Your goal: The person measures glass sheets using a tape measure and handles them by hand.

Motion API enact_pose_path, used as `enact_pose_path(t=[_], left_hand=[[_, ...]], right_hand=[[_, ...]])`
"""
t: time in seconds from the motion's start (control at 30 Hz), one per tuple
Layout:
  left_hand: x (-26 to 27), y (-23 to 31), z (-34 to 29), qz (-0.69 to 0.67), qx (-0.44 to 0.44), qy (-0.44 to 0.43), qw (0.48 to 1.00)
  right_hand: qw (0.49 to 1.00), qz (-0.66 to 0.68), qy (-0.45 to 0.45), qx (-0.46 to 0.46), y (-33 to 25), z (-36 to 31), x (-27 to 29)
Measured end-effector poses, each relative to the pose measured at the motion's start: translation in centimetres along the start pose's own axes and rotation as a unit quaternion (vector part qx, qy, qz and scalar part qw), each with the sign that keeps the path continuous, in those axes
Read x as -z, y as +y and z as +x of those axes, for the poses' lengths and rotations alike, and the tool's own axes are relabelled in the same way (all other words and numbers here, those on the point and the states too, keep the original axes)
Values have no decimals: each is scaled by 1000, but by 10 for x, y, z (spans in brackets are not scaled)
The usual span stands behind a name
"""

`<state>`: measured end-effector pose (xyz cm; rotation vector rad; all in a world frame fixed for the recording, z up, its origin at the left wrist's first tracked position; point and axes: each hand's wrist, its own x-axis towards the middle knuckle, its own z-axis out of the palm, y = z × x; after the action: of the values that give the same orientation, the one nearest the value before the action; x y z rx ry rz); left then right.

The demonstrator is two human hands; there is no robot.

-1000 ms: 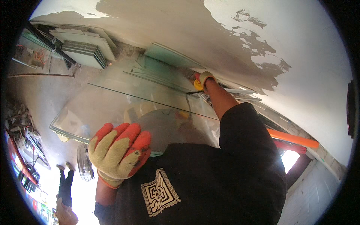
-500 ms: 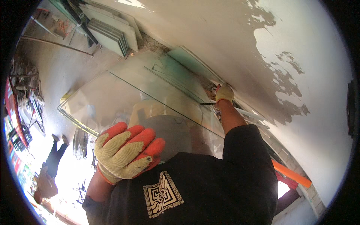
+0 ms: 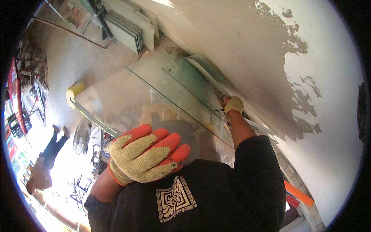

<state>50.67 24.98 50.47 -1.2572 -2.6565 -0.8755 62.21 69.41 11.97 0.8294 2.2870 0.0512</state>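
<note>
— Where's the pane?

— I see the glass sheet (image 3: 154,100) held between both gloves: my left hand (image 3: 148,156) clamps its near edge, fingers wrapped over the top.

— And the other?

— My right hand (image 3: 233,104) grips the far end — close against the peeling wall (image 3: 247,50).

My left hand (image 3: 148,158), in an orange and cream glove, closes its grip on the near edge of a large clear glass pane (image 3: 127,100). My right hand (image 3: 233,104), gloved alike, holds the pane's far edge close to the peeling wall (image 3: 247,50). More glass sheets (image 3: 129,29) lean against that wall. A person (image 3: 44,162) stands on the floor (image 3: 65,65) well apart.
</note>
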Motion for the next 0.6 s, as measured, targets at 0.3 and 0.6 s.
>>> enact_pose_path(t=[0.3, 0.6], left_hand=[[6, 1, 2, 12, 1, -23, 1000], [-3, -1, -2, 20, -7, 10, 1000]], right_hand=[[992, 80, -9, -97, -10, -5, 14], [986, 124, 30, -110, -1, 11, 4]])
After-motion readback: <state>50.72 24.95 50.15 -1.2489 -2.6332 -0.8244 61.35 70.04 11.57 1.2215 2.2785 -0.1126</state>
